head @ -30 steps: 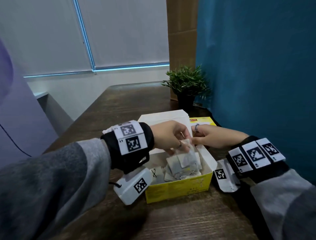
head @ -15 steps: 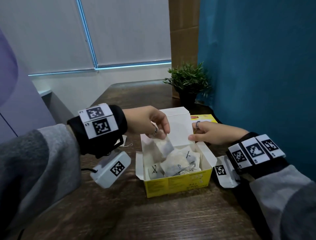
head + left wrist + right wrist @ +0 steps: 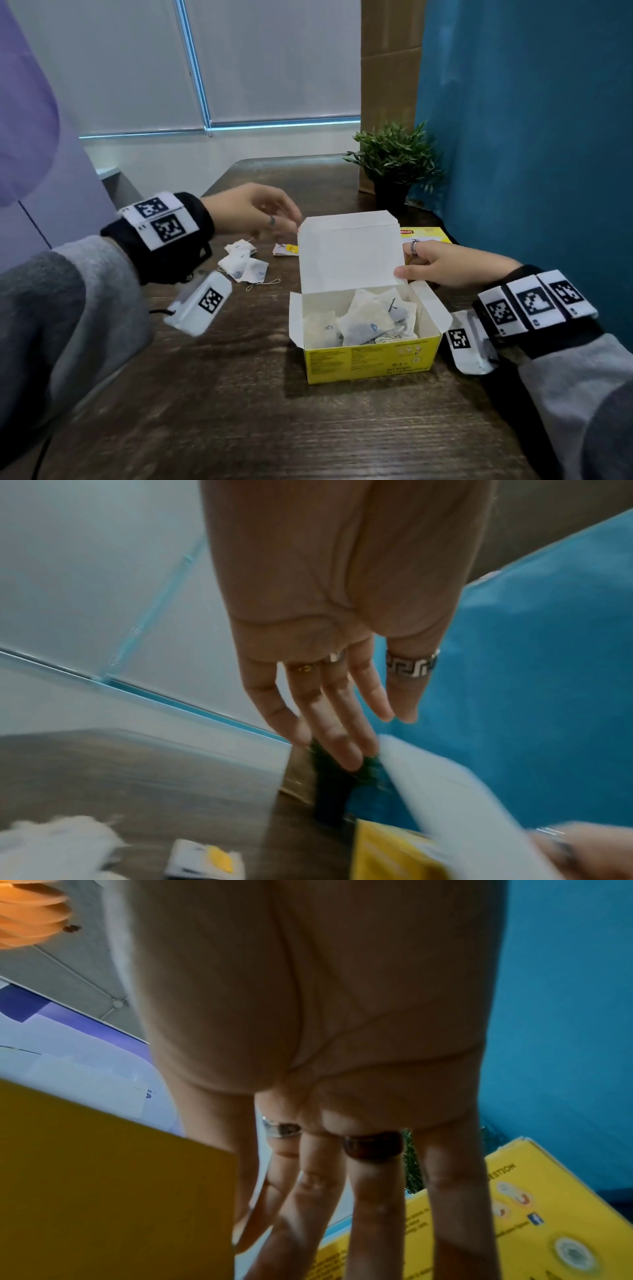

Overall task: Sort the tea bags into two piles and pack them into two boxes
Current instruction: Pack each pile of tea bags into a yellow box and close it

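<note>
An open yellow tea box (image 3: 371, 356) stands mid-table with several tea bags (image 3: 366, 318) inside. My right hand (image 3: 407, 263) pinches the edge of its white lid (image 3: 349, 253) and holds it upright, thumb in front and fingers behind; the right wrist view shows those fingers (image 3: 373, 1204) against the lid's yellow outer side (image 3: 103, 1177). My left hand (image 3: 284, 219) hovers empty, fingers (image 3: 342, 723) straight, above a loose pile of tea bags (image 3: 243, 265) left of the box. One bag with a yellow tag (image 3: 286, 248) lies apart. A second yellow box (image 3: 426, 234) sits behind the lid.
A small potted plant (image 3: 394, 168) stands at the back right against a cardboard panel (image 3: 390, 68) and a blue wall (image 3: 531, 154). The dark wooden table (image 3: 257, 411) stretches toward me in front of the box. Its left edge drops away beside my left forearm.
My left hand has let go of a tea bag in the box and swung left and back, over the loose pile. My right hand still holds the lid up.
</note>
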